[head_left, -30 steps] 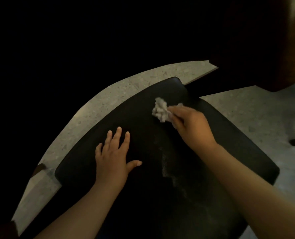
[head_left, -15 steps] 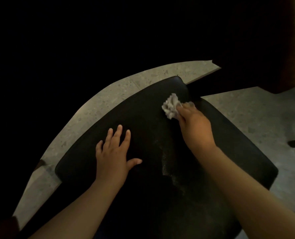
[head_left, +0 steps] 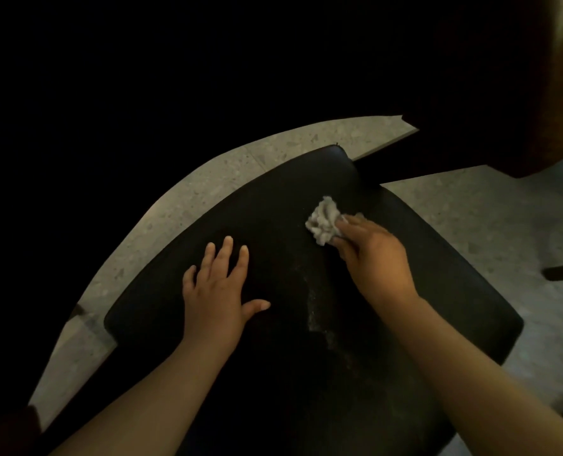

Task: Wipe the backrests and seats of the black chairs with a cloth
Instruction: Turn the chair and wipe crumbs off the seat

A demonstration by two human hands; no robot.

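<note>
Seat wipe under way, far part of the black chair.
Right hand (head_left: pixel 375 258) gripped the crumpled cloth (head_left: pixel 324 222) against the seat (head_left: pixel 438 251); left hand (head_left: pixel 217 291) lay flat, fingers spread, bracing. Next pass probably needs the pale streak (head_left: pixel 316 311) mid-seat.

The smooth black padded chair seat (head_left: pixel 267 218) is a deep, even black without pattern, save for a faint band of pale greyish flecks (head_left: pixel 313 311) running down its middle. The crumpled fluffy cloth (head_left: pixel 323 222) is a plain light grey-white. The stone floor (head_left: pixel 470 222) is pale grey-beige, scattered with small darker and lighter speckles. At the upper right, a rounded wooden piece of furniture (head_left: pixel 536 126) shows dark reddish brown, paling to tan at its edge.
</note>
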